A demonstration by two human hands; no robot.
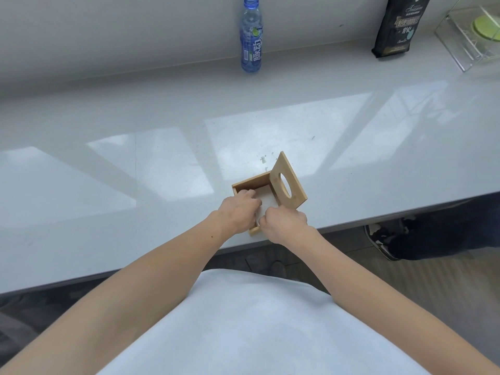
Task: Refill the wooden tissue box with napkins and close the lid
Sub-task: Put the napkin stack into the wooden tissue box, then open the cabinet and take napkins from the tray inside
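A small wooden tissue box (250,183) stands near the front edge of the grey counter. Its hinged lid (287,182), with an oval hole, stands raised on the right side. White napkins (266,203) lie inside the box. My left hand (239,213) reaches into the box from the near left, fingers pressed on the napkins. My right hand (285,224) is at the box's near right corner, fingers curled on the napkins' edge. Both hands hide the front part of the box.
A blue plastic bottle (251,39) stands at the back of the counter (135,158). A black bag (399,25) and a clear acrylic box (470,36) are at the back right. Someone's dark-trousered leg and shoe (381,242) are to the right below the counter edge.
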